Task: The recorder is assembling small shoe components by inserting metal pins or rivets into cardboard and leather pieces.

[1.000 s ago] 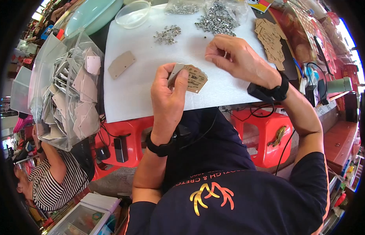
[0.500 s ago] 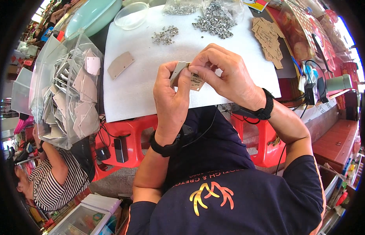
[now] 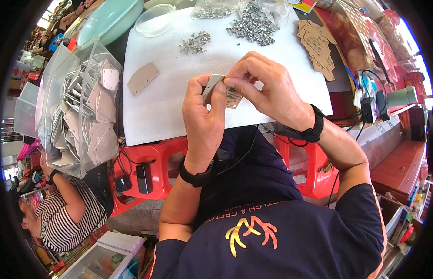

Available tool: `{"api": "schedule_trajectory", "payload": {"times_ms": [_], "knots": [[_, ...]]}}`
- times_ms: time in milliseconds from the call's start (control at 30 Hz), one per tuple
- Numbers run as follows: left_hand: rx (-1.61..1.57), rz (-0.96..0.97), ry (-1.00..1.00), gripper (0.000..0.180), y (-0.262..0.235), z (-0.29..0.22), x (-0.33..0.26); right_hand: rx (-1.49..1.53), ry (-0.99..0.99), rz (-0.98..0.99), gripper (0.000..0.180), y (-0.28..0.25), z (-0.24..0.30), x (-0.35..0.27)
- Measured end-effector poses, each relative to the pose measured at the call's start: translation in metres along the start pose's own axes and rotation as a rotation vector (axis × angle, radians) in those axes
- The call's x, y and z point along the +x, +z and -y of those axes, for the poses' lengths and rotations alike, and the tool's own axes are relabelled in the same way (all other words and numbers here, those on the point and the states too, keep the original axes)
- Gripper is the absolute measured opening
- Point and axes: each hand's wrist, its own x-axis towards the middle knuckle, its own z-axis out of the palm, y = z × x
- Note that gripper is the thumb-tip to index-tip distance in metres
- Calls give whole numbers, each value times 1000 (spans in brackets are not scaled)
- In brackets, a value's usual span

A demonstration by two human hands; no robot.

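My left hand (image 3: 205, 109) holds a small cardboard card (image 3: 233, 101), thumb in front and fingers curled behind. One face of the card carries dark print, and a grey, wavy-edged part stands up beside my thumb. At the card's top edge my right hand (image 3: 267, 88) is closed in a pinch, its fingertips meeting the left thumb tip. Any small piece between those fingertips is hidden. Left of my hands a grey card (image 3: 143, 79) with punched holes lies flat on the white foam sheet (image 3: 170, 111). Beyond lies a small heap of metal fasteners (image 3: 195, 43).
A clear plastic bin (image 3: 81, 156) full of grey cards stands at left. Far back are a larger pile of metal fasteners (image 3: 253, 25) and a round plastic lid (image 3: 154, 19). Brown cards (image 3: 315, 44) are stacked at right. A person in stripes (image 3: 70, 214) sits lower left.
Almost nothing differs. The card in my hands has tilted very slightly, and both hands keep their place and pinch.
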Motion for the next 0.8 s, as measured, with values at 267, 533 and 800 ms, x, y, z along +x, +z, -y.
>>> {"api": "schedule_trajectory", "payload": {"times_ms": [267,533,800], "knots": [[61,11,46,18,-1,5,1,83,62,-62,12,6,-3,-1],[73,18,61,16,0,3,2,26,-1,-117,14,5,-4,3],[-40,9,-7,14,0,1,-5,87,-73,114,11,-6,-10,4]]}}
